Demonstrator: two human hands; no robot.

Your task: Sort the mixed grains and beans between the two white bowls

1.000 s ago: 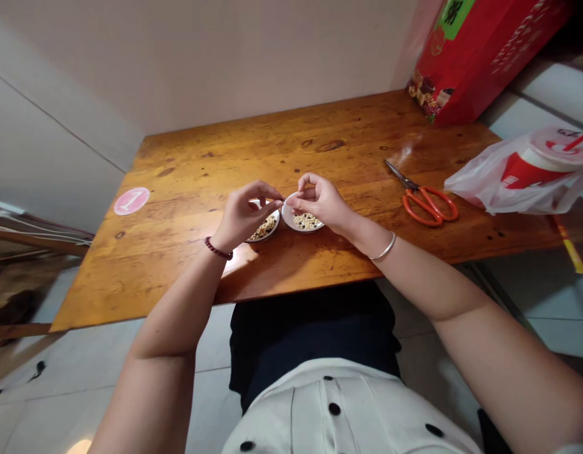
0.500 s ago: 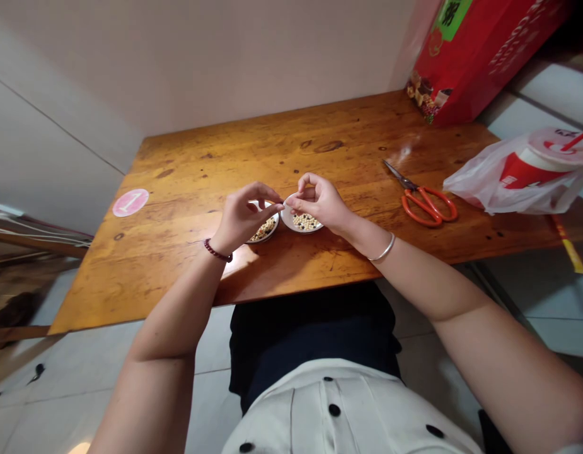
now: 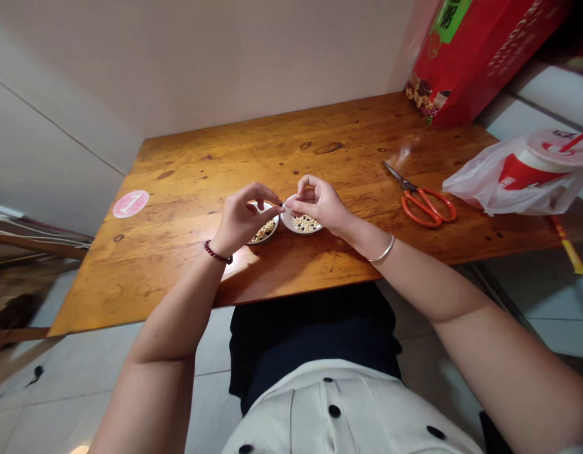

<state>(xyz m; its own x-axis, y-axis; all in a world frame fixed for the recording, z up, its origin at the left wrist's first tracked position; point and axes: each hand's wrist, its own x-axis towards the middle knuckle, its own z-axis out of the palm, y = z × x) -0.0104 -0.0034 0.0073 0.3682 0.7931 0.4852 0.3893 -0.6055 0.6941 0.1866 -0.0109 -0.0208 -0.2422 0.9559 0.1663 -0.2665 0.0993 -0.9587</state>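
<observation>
Two small white bowls stand side by side on the wooden table. The left bowl [image 3: 275,228] has mixed pale and dark beads or beans in it; the right bowl [image 3: 289,219] contains mostly pale ones with a few dark. Over the left bowl, my left hand [image 3: 246,211] is closed in a pinch. My right hand [image 3: 319,202] pinches above the right bowl, its fingertips meeting those of the left between the two rims. Whatever lies between the fingertips is too small to make out. Both hands partly cover the bowls.
Orange-handled scissors [image 3: 421,200] lie to the right of the bowls. Farther right stands a red and white cup [image 3: 532,165] in a plastic bag, with a red box [image 3: 471,69] behind it. A round pink sticker [image 3: 131,204] marked 1 is on the table's left [image 3: 178,170].
Hardly anything differs. Both hands keep their pinch over the bowls, with only a slight shift at the fingertips.
</observation>
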